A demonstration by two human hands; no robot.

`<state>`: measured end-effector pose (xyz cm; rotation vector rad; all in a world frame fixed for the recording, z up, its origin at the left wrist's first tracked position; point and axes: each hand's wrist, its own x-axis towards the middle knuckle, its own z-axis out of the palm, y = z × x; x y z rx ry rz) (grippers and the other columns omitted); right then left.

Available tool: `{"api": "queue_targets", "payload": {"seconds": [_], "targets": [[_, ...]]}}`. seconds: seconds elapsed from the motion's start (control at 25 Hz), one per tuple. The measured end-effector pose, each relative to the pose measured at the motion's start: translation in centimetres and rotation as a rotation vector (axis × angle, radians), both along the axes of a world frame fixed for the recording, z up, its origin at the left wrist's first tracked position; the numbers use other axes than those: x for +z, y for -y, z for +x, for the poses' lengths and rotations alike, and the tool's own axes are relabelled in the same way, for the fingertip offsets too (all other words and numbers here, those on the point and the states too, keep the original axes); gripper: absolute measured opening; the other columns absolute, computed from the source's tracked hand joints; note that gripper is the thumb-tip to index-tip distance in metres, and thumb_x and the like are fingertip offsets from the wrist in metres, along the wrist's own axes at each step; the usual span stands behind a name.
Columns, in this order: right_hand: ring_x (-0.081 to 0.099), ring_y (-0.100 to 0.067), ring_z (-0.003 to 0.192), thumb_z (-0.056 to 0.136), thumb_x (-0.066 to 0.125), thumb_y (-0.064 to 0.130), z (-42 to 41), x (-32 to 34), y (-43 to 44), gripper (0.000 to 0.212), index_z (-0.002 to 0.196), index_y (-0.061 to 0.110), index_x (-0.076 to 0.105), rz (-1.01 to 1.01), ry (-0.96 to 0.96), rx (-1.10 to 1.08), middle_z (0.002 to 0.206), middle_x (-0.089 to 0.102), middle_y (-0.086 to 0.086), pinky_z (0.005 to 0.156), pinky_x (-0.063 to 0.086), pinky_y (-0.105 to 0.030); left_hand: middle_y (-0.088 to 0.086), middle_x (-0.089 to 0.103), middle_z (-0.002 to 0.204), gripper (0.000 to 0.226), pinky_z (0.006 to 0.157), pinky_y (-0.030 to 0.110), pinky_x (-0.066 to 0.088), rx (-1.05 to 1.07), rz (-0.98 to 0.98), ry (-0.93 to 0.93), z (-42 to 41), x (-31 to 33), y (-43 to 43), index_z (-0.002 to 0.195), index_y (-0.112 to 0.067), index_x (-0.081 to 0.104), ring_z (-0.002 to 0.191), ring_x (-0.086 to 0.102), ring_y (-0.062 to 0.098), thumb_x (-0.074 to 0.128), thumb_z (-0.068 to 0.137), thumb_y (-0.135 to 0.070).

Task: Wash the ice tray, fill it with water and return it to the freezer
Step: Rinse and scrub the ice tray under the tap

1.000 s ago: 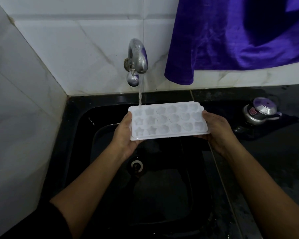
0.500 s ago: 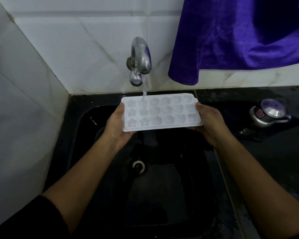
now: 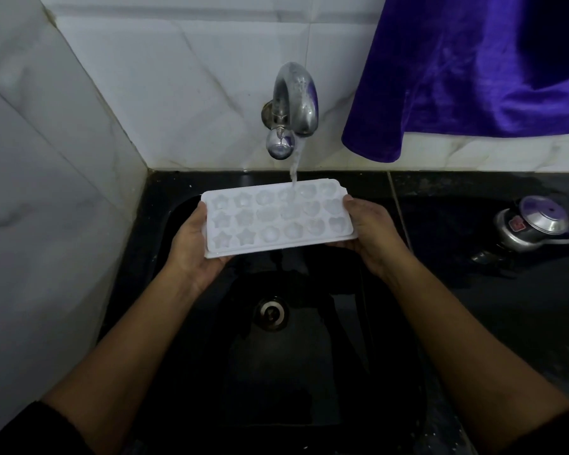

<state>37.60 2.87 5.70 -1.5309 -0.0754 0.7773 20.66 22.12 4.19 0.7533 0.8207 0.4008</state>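
Observation:
A white ice tray with star, flower and heart moulds is held level over the black sink. My left hand grips its left short end and my right hand grips its right short end. A steel tap on the tiled wall runs, and its stream of water falls onto the tray's far row, right of the middle. Below the tray lies the round sink drain.
A purple cloth hangs over the wall at the upper right. A small steel pressure cooker stands on the wet black counter to the right. White marble walls close off the left and the back.
Both hands have shifted the tray leftwards under the tap, so the stream now lands further to the right on the tray than a second ago.

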Motion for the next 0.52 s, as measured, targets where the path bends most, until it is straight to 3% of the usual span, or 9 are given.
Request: {"api": "queue_targets", "payload": {"seconds": [0.16, 0.32, 0.44, 0.52], "targets": [[0.077, -0.026, 0.093, 0.108, 0.050, 0.027, -1.2, -0.5, -2.0, 0.025, 0.110, 0.013, 0.071, -0.010, 0.007, 0.045, 0.102, 0.080, -0.009, 0.072, 0.064, -0.038, 0.012, 0.074, 0.126, 0.048, 0.094, 0.050, 0.058, 0.038, -0.007, -0.008, -2.1, -0.5, -1.4, 0.131, -0.013, 0.065, 0.115, 0.072, 0.031, 0.034, 0.111, -0.044], [0.078, -0.026, 0.092, 0.108, 0.050, 0.027, -2.1, -0.8, -4.2, 0.027, 0.109, 0.013, 0.073, -0.038, -0.027, 0.069, 0.100, 0.080, -0.009, 0.077, 0.064, -0.043, 0.012, 0.074, 0.125, 0.050, 0.082, 0.047, 0.065, 0.082, -0.020, -0.001, -4.0, -1.1, -2.9, 0.133, -0.012, 0.063, 0.111, 0.074, 0.031, 0.035, 0.110, -0.046], [0.077, -0.030, 0.097, 0.108, 0.049, 0.030, -2.3, -0.7, -5.9, 0.032, 0.118, 0.011, 0.072, -0.062, -0.054, 0.091, 0.107, 0.078, -0.012, 0.082, 0.064, -0.048, 0.012, 0.076, 0.122, 0.049, 0.080, 0.047, 0.065, 0.129, -0.018, -0.019, -4.7, -1.3, -3.9, 0.127, -0.013, 0.067, 0.106, 0.076, 0.029, 0.035, 0.110, -0.046], [0.077, -0.030, 0.097, 0.107, 0.050, 0.030, -2.2, -0.6, -6.8, 0.031, 0.118, 0.012, 0.073, -0.072, -0.059, 0.099, 0.107, 0.078, -0.012, 0.083, 0.064, -0.049, 0.011, 0.078, 0.116, 0.053, 0.073, 0.044, 0.066, 0.153, -0.028, -0.014, -4.7, -1.3, -4.4, 0.113, -0.013, 0.078, 0.100, 0.078, 0.028, 0.036, 0.110, -0.045]]}}
